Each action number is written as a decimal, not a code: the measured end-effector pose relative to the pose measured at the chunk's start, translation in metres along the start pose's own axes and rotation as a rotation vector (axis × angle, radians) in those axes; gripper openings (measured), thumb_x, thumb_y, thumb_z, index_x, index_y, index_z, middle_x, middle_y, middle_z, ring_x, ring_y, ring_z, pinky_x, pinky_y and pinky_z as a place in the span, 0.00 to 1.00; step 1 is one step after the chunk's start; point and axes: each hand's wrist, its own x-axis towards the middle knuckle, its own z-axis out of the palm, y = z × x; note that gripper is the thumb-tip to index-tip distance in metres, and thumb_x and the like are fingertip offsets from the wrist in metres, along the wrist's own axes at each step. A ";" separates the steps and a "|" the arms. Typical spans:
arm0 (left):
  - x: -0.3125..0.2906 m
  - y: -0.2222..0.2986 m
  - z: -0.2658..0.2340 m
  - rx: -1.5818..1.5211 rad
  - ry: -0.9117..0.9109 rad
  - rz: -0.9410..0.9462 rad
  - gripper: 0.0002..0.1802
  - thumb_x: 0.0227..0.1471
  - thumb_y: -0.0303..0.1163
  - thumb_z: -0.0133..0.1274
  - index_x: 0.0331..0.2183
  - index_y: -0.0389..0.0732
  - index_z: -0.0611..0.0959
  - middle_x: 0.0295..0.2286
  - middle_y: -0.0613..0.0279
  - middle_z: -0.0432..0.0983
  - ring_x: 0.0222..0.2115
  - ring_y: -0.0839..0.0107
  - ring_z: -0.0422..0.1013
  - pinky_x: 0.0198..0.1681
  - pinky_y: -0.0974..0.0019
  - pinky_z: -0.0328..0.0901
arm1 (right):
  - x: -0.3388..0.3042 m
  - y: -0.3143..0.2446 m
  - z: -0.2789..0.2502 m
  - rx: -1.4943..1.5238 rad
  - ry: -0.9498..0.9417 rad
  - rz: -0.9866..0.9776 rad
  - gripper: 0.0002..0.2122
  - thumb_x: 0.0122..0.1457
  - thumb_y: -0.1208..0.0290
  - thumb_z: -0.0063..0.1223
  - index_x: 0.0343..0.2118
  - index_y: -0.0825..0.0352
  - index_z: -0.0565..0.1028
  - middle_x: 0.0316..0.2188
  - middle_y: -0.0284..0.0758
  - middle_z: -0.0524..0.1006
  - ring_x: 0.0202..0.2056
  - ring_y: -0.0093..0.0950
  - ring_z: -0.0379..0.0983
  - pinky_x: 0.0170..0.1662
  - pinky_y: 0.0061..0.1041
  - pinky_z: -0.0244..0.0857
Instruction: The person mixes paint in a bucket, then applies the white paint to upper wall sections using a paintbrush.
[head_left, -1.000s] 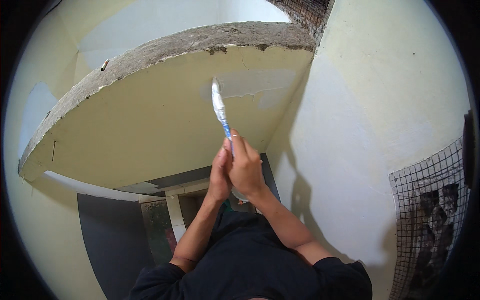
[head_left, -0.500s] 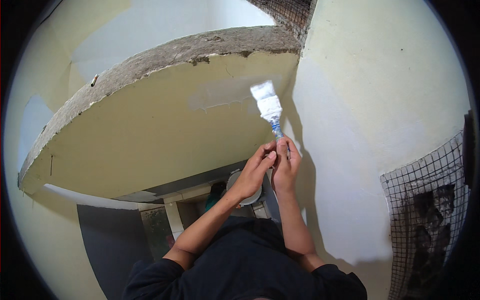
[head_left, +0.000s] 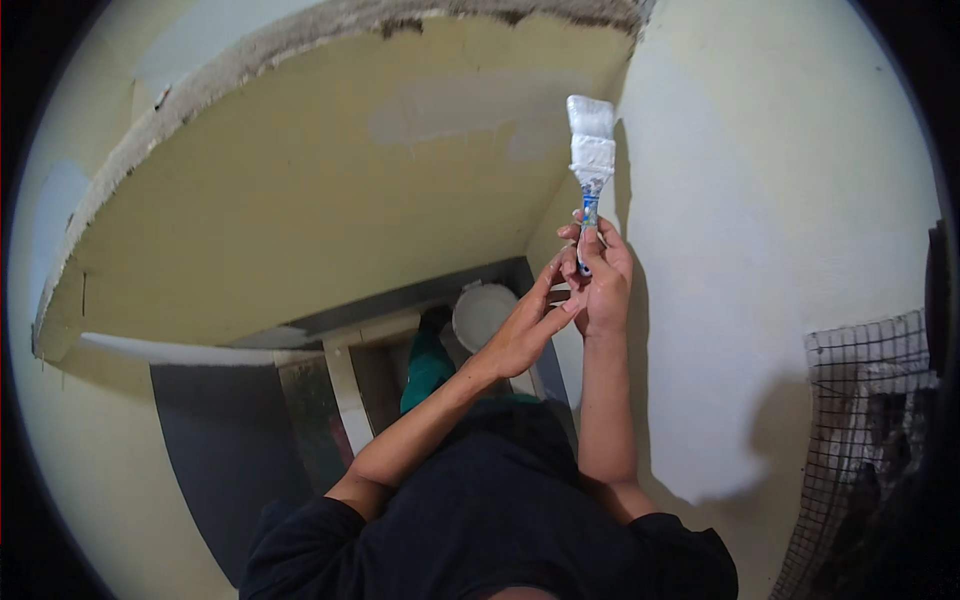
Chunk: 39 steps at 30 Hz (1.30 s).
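- Paintbrush (head_left: pixel 590 165), white-coated, bristles up: right of upper centre of the frame. For good brushwork, judged advisable: firm handle, bristles laid flat, light even strokes, excess worked off against drips.
- Pale patch (head_left: pixel 450 105), upper centre, on the yellow slab underside (head_left: pixel 300 190): its edges would likely need feathering.
- Right hand (head_left: pixel 605 280): thumb and fingers pinching the handle; brush head stands above the grip, butt end just below the thumb tip.
- Left hand (head_left: pixel 530 330): fingers loosely spread beside the butt; contact cannot be told.
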 end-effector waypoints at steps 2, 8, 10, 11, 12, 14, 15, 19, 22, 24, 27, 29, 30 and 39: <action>-0.011 -0.038 -0.009 -0.011 0.045 -0.003 0.42 0.61 0.47 0.43 0.65 0.35 0.45 0.62 0.48 0.47 0.64 0.59 0.45 0.65 0.57 0.43 | 0.005 0.035 -0.016 -0.042 0.001 0.029 0.10 0.64 0.72 0.48 0.46 0.70 0.68 0.31 0.36 0.75 0.21 0.16 0.64 0.23 0.15 0.56; -0.042 -0.114 -0.032 -0.122 0.014 -0.109 0.45 0.61 0.53 0.40 0.64 0.32 0.44 0.63 0.45 0.44 0.65 0.56 0.43 0.64 0.55 0.44 | 0.006 0.107 -0.030 -0.059 -0.054 0.039 0.09 0.65 0.71 0.45 0.44 0.69 0.68 0.24 0.30 0.68 0.19 0.13 0.54 0.22 0.13 0.48; -0.048 -0.128 -0.036 -0.077 0.024 -0.096 0.46 0.61 0.54 0.40 0.64 0.32 0.44 0.63 0.44 0.45 0.64 0.56 0.44 0.64 0.55 0.44 | 0.000 0.122 -0.035 -0.088 -0.047 0.038 0.09 0.66 0.70 0.44 0.45 0.69 0.68 0.24 0.29 0.67 0.19 0.13 0.54 0.22 0.12 0.48; -0.050 -0.132 -0.037 -0.077 0.029 -0.085 0.46 0.60 0.54 0.40 0.64 0.32 0.44 0.63 0.43 0.45 0.64 0.56 0.45 0.64 0.55 0.45 | -0.001 0.127 -0.037 -0.095 -0.039 0.022 0.09 0.66 0.70 0.44 0.44 0.69 0.68 0.24 0.29 0.67 0.19 0.13 0.53 0.21 0.12 0.47; -0.051 -0.135 -0.038 -0.074 0.034 -0.073 0.46 0.60 0.55 0.40 0.64 0.32 0.45 0.63 0.43 0.46 0.64 0.56 0.45 0.64 0.55 0.46 | -0.003 0.131 -0.039 -0.102 -0.032 0.004 0.09 0.66 0.70 0.44 0.44 0.69 0.68 0.24 0.29 0.67 0.18 0.13 0.53 0.21 0.13 0.47; -0.056 -0.140 -0.034 -0.102 0.040 -0.076 0.46 0.60 0.55 0.40 0.64 0.32 0.45 0.63 0.44 0.46 0.64 0.56 0.45 0.63 0.55 0.46 | -0.009 0.133 -0.042 -0.122 -0.028 0.002 0.09 0.66 0.70 0.44 0.44 0.69 0.68 0.24 0.29 0.67 0.18 0.13 0.53 0.21 0.12 0.47; -0.059 -0.141 -0.030 -0.130 0.043 -0.078 0.46 0.60 0.55 0.40 0.64 0.32 0.45 0.63 0.44 0.46 0.64 0.56 0.46 0.63 0.56 0.47 | -0.012 0.132 -0.044 -0.142 -0.021 -0.003 0.09 0.66 0.70 0.43 0.44 0.69 0.68 0.24 0.29 0.67 0.18 0.13 0.52 0.21 0.12 0.47; -0.068 -0.141 -0.011 -0.122 0.087 -0.045 0.45 0.60 0.55 0.40 0.65 0.35 0.45 0.62 0.45 0.48 0.63 0.57 0.48 0.62 0.55 0.49 | -0.022 0.123 -0.049 -0.120 -0.062 -0.016 0.09 0.66 0.70 0.43 0.45 0.69 0.68 0.24 0.30 0.67 0.19 0.13 0.53 0.21 0.12 0.47; -0.078 -0.137 0.003 -0.164 0.109 -0.029 0.44 0.61 0.54 0.39 0.65 0.37 0.45 0.61 0.47 0.50 0.60 0.58 0.52 0.61 0.55 0.51 | -0.030 0.116 -0.051 -0.179 -0.039 -0.042 0.09 0.67 0.70 0.43 0.45 0.69 0.68 0.24 0.29 0.68 0.19 0.12 0.54 0.22 0.12 0.48; -0.087 -0.140 0.011 -0.137 0.190 0.000 0.42 0.61 0.53 0.38 0.65 0.40 0.45 0.60 0.47 0.53 0.57 0.59 0.58 0.58 0.55 0.54 | -0.034 0.113 -0.056 -0.215 -0.049 -0.075 0.09 0.67 0.70 0.43 0.45 0.69 0.67 0.23 0.29 0.68 0.19 0.13 0.55 0.22 0.13 0.48; -0.105 -0.150 0.023 -0.131 0.253 0.042 0.41 0.61 0.54 0.36 0.66 0.41 0.46 0.59 0.48 0.56 0.54 0.59 0.62 0.57 0.57 0.56 | -0.043 0.113 -0.063 -0.216 -0.035 -0.086 0.11 0.66 0.69 0.45 0.45 0.70 0.68 0.23 0.29 0.66 0.18 0.12 0.52 0.20 0.13 0.46; -0.121 -0.162 0.028 -0.135 0.285 0.032 0.41 0.61 0.54 0.35 0.66 0.42 0.46 0.58 0.48 0.57 0.54 0.59 0.62 0.56 0.57 0.56 | -0.050 0.120 -0.073 -0.213 -0.039 -0.090 0.10 0.66 0.69 0.45 0.45 0.70 0.68 0.23 0.29 0.66 0.18 0.12 0.52 0.20 0.13 0.46; -0.128 -0.169 0.029 -0.137 0.314 0.024 0.40 0.61 0.55 0.34 0.66 0.43 0.46 0.58 0.48 0.59 0.53 0.60 0.63 0.56 0.57 0.56 | -0.054 0.123 -0.077 -0.210 -0.042 -0.097 0.10 0.66 0.69 0.45 0.45 0.70 0.68 0.23 0.29 0.66 0.18 0.12 0.52 0.20 0.13 0.46; -0.174 -0.199 0.025 -0.085 0.401 0.060 0.39 0.62 0.54 0.34 0.65 0.43 0.48 0.55 0.49 0.63 0.51 0.62 0.65 0.54 0.59 0.58 | -0.084 0.153 -0.090 -0.212 -0.078 -0.108 0.10 0.66 0.69 0.46 0.44 0.70 0.69 0.23 0.29 0.66 0.18 0.12 0.53 0.20 0.12 0.47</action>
